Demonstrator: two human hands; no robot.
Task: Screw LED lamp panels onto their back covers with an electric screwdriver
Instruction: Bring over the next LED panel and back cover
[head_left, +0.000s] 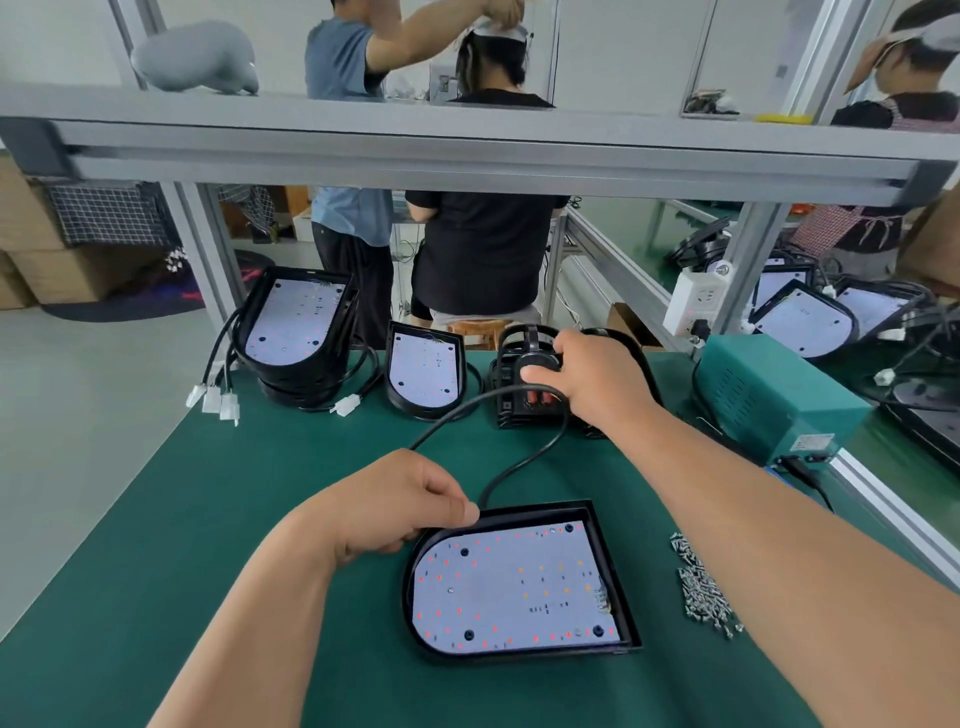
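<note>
Head cam: L hand (410, 504) pinching back cover (609, 569) rim; R hand (587, 374) beyond cover gripping black part (506, 387); prob. pre-screwing; next needs driver, screws (701, 587).

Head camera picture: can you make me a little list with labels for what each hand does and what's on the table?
Left hand: grips the rim of the black D-shaped back cover
In cover: white LED panel
Right hand: holds a black round-topped tool, far side
Screws: loose pile of small silver screws, right of cover
Table: green mat
</note>
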